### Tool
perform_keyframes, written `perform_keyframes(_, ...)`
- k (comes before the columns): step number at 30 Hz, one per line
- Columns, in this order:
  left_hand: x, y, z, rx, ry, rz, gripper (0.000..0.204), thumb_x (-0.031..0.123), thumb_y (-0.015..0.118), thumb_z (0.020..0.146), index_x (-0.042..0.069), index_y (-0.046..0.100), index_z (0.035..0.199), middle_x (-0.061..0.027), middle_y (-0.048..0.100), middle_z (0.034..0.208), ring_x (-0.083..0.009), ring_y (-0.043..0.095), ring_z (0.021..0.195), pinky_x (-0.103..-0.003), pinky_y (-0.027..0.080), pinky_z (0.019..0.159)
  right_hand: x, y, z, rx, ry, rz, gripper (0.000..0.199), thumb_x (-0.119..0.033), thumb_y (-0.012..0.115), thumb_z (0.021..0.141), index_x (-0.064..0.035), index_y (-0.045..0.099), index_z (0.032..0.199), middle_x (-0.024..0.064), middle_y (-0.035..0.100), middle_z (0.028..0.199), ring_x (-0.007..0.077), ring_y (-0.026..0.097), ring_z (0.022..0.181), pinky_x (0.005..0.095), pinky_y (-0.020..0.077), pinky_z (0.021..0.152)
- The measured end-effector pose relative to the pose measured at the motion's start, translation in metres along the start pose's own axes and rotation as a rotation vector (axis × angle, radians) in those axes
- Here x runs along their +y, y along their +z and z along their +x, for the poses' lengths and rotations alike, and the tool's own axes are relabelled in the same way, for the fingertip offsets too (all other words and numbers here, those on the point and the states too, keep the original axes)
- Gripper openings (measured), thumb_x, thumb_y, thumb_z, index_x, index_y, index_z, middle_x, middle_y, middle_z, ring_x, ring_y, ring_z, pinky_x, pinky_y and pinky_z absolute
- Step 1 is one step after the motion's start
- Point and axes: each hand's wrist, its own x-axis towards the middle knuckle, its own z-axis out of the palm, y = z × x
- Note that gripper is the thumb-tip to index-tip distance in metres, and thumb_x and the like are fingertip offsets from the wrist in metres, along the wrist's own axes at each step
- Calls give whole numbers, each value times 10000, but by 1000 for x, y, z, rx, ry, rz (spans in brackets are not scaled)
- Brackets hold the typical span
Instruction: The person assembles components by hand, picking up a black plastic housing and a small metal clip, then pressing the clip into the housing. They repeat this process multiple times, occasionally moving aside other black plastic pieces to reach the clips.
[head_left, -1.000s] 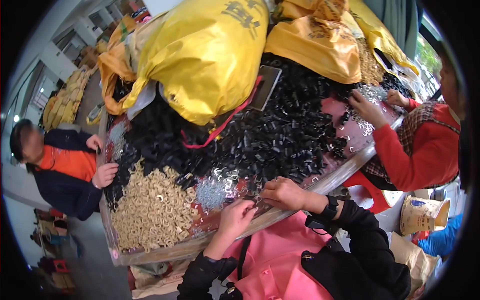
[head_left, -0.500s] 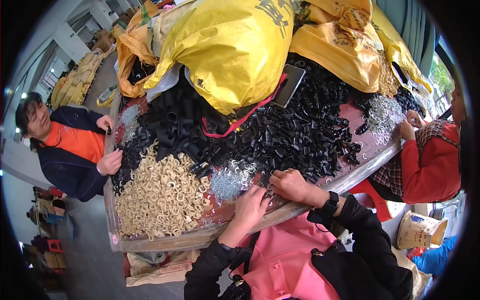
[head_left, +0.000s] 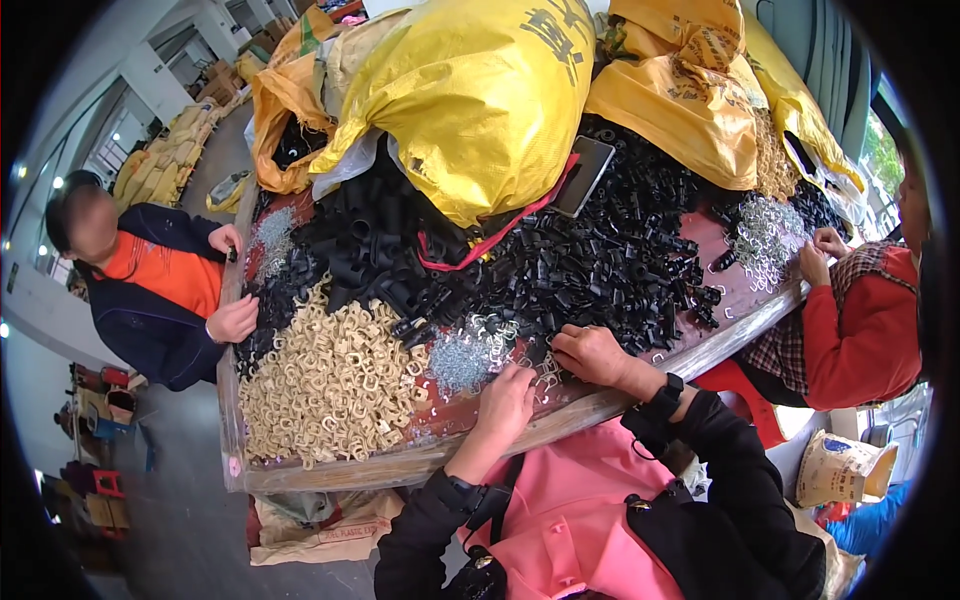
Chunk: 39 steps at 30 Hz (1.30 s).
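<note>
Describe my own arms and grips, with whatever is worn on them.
The long, black fabric sleeves cover both arms. The bare, ungloved left grip has a dark band at its wrist, its details hard to make out. The bare, ungloved right grip has a black wristband with a squarish, dark, watch-like face; a black strap-like piece shows just below it.

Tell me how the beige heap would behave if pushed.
The beige heap would probably slump and spread, since its pieces lie loose. Some might snag on one another, as many are curved with open middles. Each piece is probably light, looking small beside the left hand.
</note>
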Motion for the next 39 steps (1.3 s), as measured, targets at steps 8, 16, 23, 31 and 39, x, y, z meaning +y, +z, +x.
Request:
perform_keyframes(8,2,5,2,4,-32,112,106,15,571,675,19,524,770,-155,502,783,-351,519,700,-399,436,619,2,-2,-6,63,10,-71,109,-166,550,668,-83,503,722,85,508,691,265,560,572,367,461,497)
perform_keyframes(16,5,4,-4,28,78,184,132,40,558,694,18,505,814,-154,495,814,-339,510,761,-401,427,666,3,7,-6,25,32,-73,83,-149,522,665,-79,494,702,91,514,696,281,565,573,388,459,463)
perform_keyframes(23,5,1,-7,8,67,252,91,59,552,702,9,517,770,-153,493,810,-326,493,769,-388,413,681,8,12,-7,43,-13,-28,127,-188,512,695,-76,452,699,90,488,683,287,544,565,395,447,479)
perform_keyframes(31,3,5,-11,10,69,362,62,71,558,701,17,529,700,-144,500,764,-319,502,726,-395,418,644,2,2,-9,-44,34,-32,127,-176,510,678,-69,497,745,104,524,732,299,561,615,409,459,528)
perform_keyframes(39,6,-16,1,-15,-80,-162,89,109,558,740,22,542,748,-114,533,740,-264,540,624,-333,433,567,-6,-1,-6,-39,-6,138,143,-192,510,730,-56,493,771,111,512,720,310,543,651,403,447,561)
